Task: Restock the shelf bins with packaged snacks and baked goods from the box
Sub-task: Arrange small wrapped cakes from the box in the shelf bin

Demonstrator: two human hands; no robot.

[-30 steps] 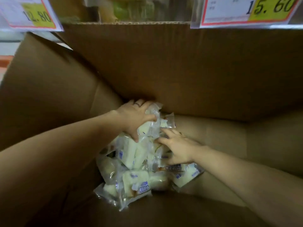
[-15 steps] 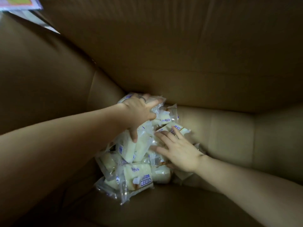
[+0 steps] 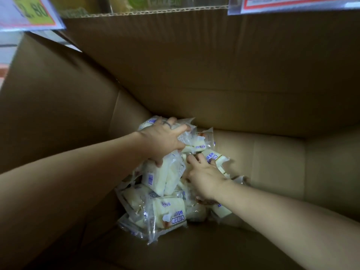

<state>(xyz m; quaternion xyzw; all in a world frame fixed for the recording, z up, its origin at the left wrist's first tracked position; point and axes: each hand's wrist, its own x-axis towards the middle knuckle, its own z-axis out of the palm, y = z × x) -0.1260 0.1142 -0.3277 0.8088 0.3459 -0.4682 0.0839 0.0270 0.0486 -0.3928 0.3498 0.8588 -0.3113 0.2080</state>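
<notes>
A heap of pale cakes in clear wrappers with blue print [image 3: 167, 209] lies in the far left corner of a deep brown cardboard box [image 3: 233, 78]. My left hand [image 3: 162, 140] is curled over the top of the heap and grips several packets, thumb pressed on one below. My right hand [image 3: 204, 176] lies on the heap's right side, fingers curled into the packets, holding them against the left hand's bundle. Both forearms reach down into the box.
Above the box's far flap a shelf bin [image 3: 136, 4] shows green and yellow packets. Price tags hang at the top left [image 3: 29, 14] and top right [image 3: 292, 4]. The box floor to the right of the heap [image 3: 272, 168] is bare cardboard.
My view has tipped back up, so the shelf and price tags show again. Both hands have closed tighter round the packets; the right hand's fingers dug further into the heap.
</notes>
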